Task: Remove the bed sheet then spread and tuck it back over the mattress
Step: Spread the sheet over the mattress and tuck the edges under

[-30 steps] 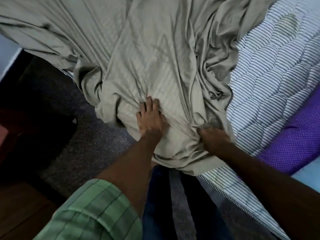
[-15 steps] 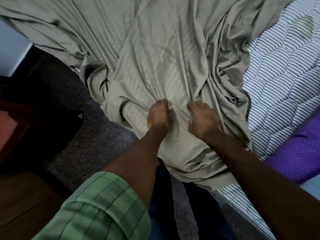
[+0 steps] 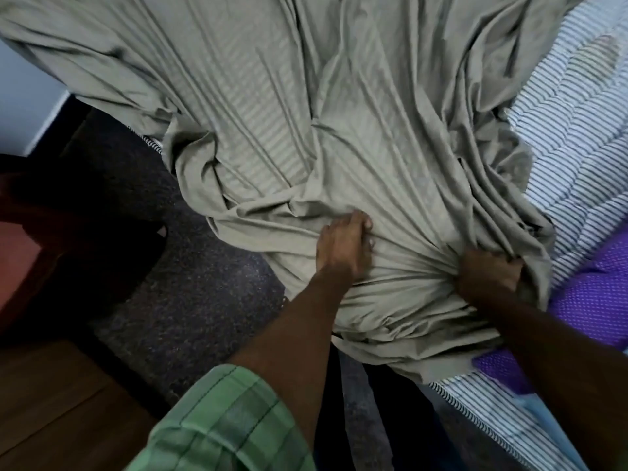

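**Hands apart again, both bunching the sheet**

Changes first: half a second ago we had both hands side by side at the middle of the sheet; now the right hand (image 3: 487, 271) has swung out toward the mattress side and the left hand (image 3: 343, 244) sits where it was, so the two are well apart. Folds now fan out from the right fist, tighter than before.

Nearest us: green plaid sleeve (image 3: 221, 423) on the left arm, dark trousers (image 3: 394, 419) below between the forearms. Left hand lies on the olive bed sheet (image 3: 306, 113), fingers (image 3: 362, 220) curled together and pinching a ridge of cloth at their tips. Right hand is a closed fist round a thick bunch of sheet; its fingers are buried in the cloth, so we cannot tell how they lie beyond curled.

Sheet is pulled loose and heaped, crumpled over the bed corner, hanging off the edge under both wrists and running far beyond the fingertips to the top of view.

Right of the right fist: purple dotted fabric (image 3: 598, 287), touching the sheet edge. Beyond that, bare striped mattress (image 3: 577, 137). Left of the left fingers: grey carpet (image 3: 190, 300), then wooden floor (image 3: 44, 402), white wall (image 3: 23, 107) farthest.
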The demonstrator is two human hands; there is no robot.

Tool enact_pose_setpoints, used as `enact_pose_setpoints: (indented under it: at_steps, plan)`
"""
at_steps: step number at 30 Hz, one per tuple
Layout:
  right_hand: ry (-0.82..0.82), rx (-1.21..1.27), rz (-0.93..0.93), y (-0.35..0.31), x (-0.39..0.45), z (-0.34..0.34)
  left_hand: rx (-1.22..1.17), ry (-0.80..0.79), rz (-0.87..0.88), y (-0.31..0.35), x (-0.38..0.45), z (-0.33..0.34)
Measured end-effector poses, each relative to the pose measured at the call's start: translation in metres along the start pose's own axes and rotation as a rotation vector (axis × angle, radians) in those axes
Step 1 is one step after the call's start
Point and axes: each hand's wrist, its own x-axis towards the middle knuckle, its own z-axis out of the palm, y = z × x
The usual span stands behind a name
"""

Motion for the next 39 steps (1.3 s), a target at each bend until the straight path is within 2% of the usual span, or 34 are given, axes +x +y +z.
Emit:
enact_pose_setpoints:
  at_steps: [2, 4, 6, 8, 10, 12, 15, 18, 20, 22, 24, 26, 28, 30, 33, 37, 39]
  plan:
    - [-0.103, -0.007, 0.052, -0.008, 0.005, -0.011, 0.333, -0.006, -0.065, -0.003, -0.001, 0.003]
    - [-0.071, 0.062, -0.009, -0.025, 0.006, -0.034, 0.474, -0.03, -0.188, -0.003, 0.0, 0.006]
    - [0.134, 0.256, -0.208, -0.048, 0.001, -0.055, 0.501, -0.101, -0.196, 0.003, 0.003, 0.012]
    - [0.355, 0.523, -0.519, -0.075, -0.007, -0.066, 0.409, -0.145, -0.262, 0.015, 0.007, 0.015]
    - [0.383, 0.588, -0.655, -0.093, -0.008, -0.069, 0.237, -0.051, -0.395, 0.028, 0.005, 0.015]
    - [0.326, 0.493, -0.583, -0.092, 0.0, -0.066, 0.096, -0.006, -0.44, 0.046, -0.004, 0.016]
    - [0.303, 0.198, -0.445, -0.07, 0.007, -0.056, -0.051, -0.222, -0.368, 0.064, -0.023, 0.03]
    - [0.049, 0.064, -0.242, -0.052, 0.006, -0.049, -0.048, -0.353, -0.292, 0.061, -0.02, 0.041]
    - [-0.127, 0.075, -0.233, -0.041, 0.005, -0.052, 0.065, -0.306, -0.186, 0.067, -0.009, 0.037]
    - [-0.145, 0.163, -0.284, -0.035, 0.011, -0.067, 0.097, -0.153, -0.122, 0.076, 0.006, 0.025]
    - [0.046, 0.408, -0.335, -0.031, 0.028, -0.095, 0.056, -0.003, -0.139, 0.084, 0.029, 0.013]
    - [0.371, 0.631, -0.322, -0.026, 0.044, -0.131, -0.001, 0.091, -0.135, 0.091, 0.053, 0.004]
    - [0.649, 0.7, -0.338, -0.02, 0.069, -0.166, -0.011, 0.144, -0.054, 0.101, 0.078, -0.002]
    - [0.735, 0.526, -0.407, -0.013, 0.1, -0.189, -0.023, 0.167, 0.013, 0.113, 0.103, -0.006]
    - [0.584, 0.26, -0.394, -0.001, 0.14, -0.203, -0.085, 0.159, -0.01, 0.133, 0.143, -0.009]
    - [0.523, 0.017, -0.374, 0.006, 0.167, -0.206, -0.04, -0.062, -0.049, 0.156, 0.192, -0.003]
    - [0.474, -0.105, -0.29, 0.023, 0.179, -0.202, -0.025, -0.147, -0.056, 0.162, 0.209, 0.004]
